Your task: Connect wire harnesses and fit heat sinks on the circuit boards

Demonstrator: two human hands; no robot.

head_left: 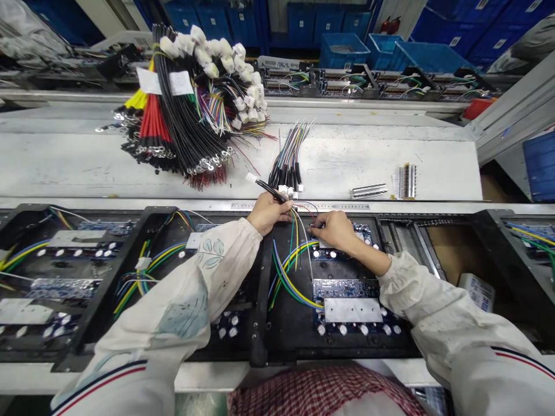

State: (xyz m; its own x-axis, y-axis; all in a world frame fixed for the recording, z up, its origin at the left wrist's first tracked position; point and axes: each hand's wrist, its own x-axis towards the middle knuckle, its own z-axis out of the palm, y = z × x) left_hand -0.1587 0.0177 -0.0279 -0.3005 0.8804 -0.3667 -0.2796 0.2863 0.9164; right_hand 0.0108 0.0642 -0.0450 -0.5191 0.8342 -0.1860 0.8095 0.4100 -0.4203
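Note:
My left hand [267, 212] is closed round a black-sleeved wire harness [269, 188] with a white connector at its upper end. Thin coloured wires fan out of its lower end toward my right hand [333, 229]. The fingers of that hand are pinched on one thin wire at the left edge of the upper circuit board [368, 234]. Below it, in the same black tray [290, 341], lies a second circuit board [353, 311] with a pale metal plate. Thick blue, yellow and green wires [288, 283] curve between the two boards.
A small bundle of sleeved harnesses [288, 164] lies just beyond my hands. Farther left is a large pile of black and red cables [173, 127] with white connectors. Metal strips [368, 191] lie at right. More trays with boards [73, 289] stand at left; blue bins [344, 51] line the back.

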